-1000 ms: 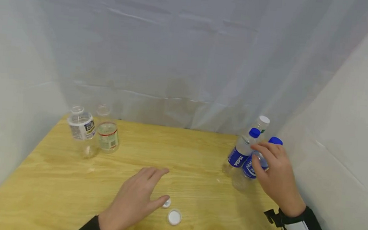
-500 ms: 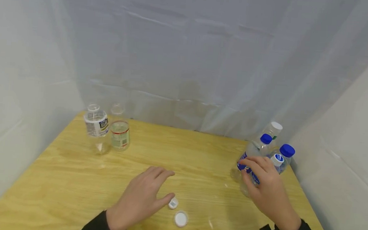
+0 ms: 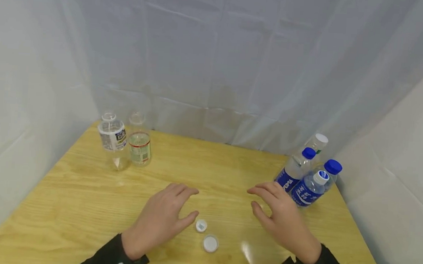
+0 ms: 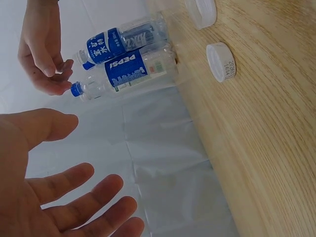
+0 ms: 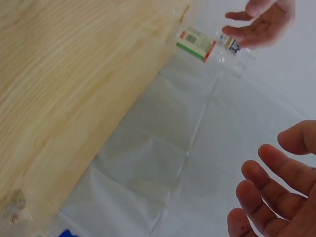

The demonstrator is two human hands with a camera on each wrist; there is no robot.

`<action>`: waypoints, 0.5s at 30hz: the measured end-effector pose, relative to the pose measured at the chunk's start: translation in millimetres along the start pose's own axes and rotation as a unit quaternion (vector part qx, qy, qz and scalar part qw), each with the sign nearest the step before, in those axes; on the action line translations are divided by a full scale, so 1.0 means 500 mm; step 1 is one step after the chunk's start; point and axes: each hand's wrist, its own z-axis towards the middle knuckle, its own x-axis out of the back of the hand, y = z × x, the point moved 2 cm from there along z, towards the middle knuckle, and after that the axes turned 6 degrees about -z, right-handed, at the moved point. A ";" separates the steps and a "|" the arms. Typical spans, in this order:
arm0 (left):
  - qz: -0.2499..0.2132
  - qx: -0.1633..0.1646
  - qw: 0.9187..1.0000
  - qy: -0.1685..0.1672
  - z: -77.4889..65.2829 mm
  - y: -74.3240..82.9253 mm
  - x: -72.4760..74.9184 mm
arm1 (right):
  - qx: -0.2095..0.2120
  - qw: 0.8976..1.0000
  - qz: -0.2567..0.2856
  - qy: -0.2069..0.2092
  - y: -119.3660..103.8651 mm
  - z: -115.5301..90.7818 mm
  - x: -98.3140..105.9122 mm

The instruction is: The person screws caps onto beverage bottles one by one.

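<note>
In the head view my left hand (image 3: pixel 160 215) hovers over the front middle of the table, fingers relaxed and holding nothing. Just right of its thumb lie a small white bottle cap (image 3: pixel 201 226) and a larger white cap (image 3: pixel 210 243). My right hand (image 3: pixel 282 217) is held in the air left of the capped bottles, its fingers loosely bent around nothing. Closest to it stand a Pepsi bottle (image 3: pixel 291 173) with a blue cap and a blue-labelled water bottle (image 3: pixel 307 190) with a white cap. The left wrist view shows the larger cap (image 4: pixel 201 12) and the smaller cap (image 4: pixel 220 61) on the wood.
Behind those two stand a blue-capped bottle (image 3: pixel 333 167) and a white-capped bottle (image 3: pixel 318 142). At the back left, two clear bottles without caps stand side by side, one white-labelled (image 3: pixel 113 140), one green-labelled (image 3: pixel 140 148). Pale sheeting (image 3: pixel 208 67) surrounds the wooden table (image 3: pixel 195 159).
My right hand has drawn back from the capped bottles, toward the left and nearer to me, uncovering the white-capped water bottle. My left hand has stayed nearly still; the head view has shifted slightly.
</note>
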 end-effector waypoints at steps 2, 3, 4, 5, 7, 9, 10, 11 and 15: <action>0.001 0.001 1.000 0.001 0.000 -0.001 0.002 | 0.007 1.000 0.002 -0.008 -0.008 0.004 -0.013; 0.001 0.001 1.000 0.001 0.000 -0.002 0.002 | 0.011 1.000 0.003 -0.010 -0.012 0.004 -0.019; -0.001 0.002 1.000 0.002 0.001 -0.002 0.002 | 0.014 1.000 0.001 -0.012 -0.015 0.005 -0.025; -0.003 0.003 1.000 0.002 0.001 -0.003 0.003 | 0.016 1.000 0.002 -0.014 -0.018 0.005 -0.031; -0.003 0.005 1.000 0.002 0.000 -0.004 0.003 | 0.020 1.000 0.005 -0.016 -0.023 0.005 -0.041; -0.002 0.007 1.000 0.005 -0.001 -0.006 0.005 | 0.020 1.000 0.010 -0.020 -0.027 0.005 -0.050; -0.002 0.008 1.000 0.007 -0.001 -0.007 0.006 | 0.019 0.999 0.013 -0.022 -0.030 0.006 -0.053; -0.001 0.009 1.000 0.010 -0.002 -0.008 0.007 | 0.018 0.999 0.015 -0.025 -0.032 0.006 -0.057; 0.000 0.020 0.999 0.028 -0.012 -0.017 0.014 | 0.022 0.999 0.015 -0.035 -0.041 0.008 -0.070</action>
